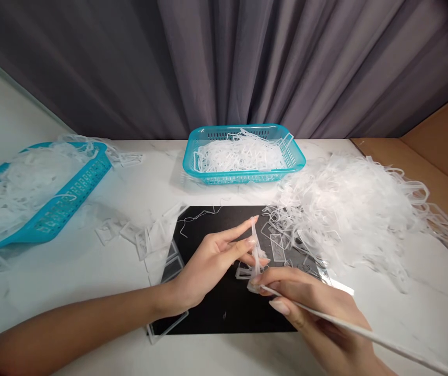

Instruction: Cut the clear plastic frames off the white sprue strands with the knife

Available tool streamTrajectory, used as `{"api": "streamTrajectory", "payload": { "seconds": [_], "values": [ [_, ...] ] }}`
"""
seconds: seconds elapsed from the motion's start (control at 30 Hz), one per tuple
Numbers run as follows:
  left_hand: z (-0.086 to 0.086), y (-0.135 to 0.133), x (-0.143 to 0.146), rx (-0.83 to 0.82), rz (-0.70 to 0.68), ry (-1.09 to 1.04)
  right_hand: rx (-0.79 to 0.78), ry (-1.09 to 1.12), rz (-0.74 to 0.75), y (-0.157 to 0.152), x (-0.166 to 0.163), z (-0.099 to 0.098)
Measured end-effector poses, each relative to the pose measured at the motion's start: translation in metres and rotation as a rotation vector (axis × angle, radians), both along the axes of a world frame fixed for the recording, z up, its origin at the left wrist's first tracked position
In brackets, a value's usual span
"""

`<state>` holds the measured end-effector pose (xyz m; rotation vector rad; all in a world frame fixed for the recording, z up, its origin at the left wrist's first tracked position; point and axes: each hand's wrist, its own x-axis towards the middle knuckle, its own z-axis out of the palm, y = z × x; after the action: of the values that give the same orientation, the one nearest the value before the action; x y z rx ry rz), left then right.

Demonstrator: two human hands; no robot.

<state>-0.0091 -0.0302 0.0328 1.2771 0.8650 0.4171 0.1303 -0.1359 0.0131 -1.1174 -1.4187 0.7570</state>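
Note:
My left hand [212,261] hovers over a black mat [216,308], its fingers pinched on a thin strip of clear plastic film [256,245] that stands upright. My right hand [310,308] grips a long thin white stick-like tool [365,334] whose tip meets the base of the strip. Small clear rectangular plastic pieces [276,246] lie on the mat just beyond the fingers.
A big heap of white plastic trimmings [349,214] lies right of the mat. A teal basket [243,154] of trimmings stands behind, another teal basket [63,203] at the left. Clear rectangular pieces [149,237] lie left of the mat. Cardboard [435,151] is at the far right.

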Motion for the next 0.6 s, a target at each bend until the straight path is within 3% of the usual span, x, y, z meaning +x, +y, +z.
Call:
{"api": "streamTrajectory", "payload": {
  "seconds": [0.23, 0.43, 0.5, 0.6],
  "values": [
    [-0.002, 0.014, -0.002, 0.018, 0.087, -0.049, 0.064, -0.129, -0.045, -0.007, -0.005, 0.007],
    [0.002, 0.010, -0.002, -0.167, 0.002, -0.172, -0.273, -0.138, -0.397, 0.010, 0.037, 0.016],
    [0.003, 0.009, -0.001, -0.227, -0.023, -0.218, -0.391, -0.052, -0.355, 0.016, 0.046, 0.014],
    [0.002, 0.008, 0.000, -0.276, -0.058, -0.269, -0.575, 0.220, -0.093, 0.021, 0.047, 0.010]
  ]
}}
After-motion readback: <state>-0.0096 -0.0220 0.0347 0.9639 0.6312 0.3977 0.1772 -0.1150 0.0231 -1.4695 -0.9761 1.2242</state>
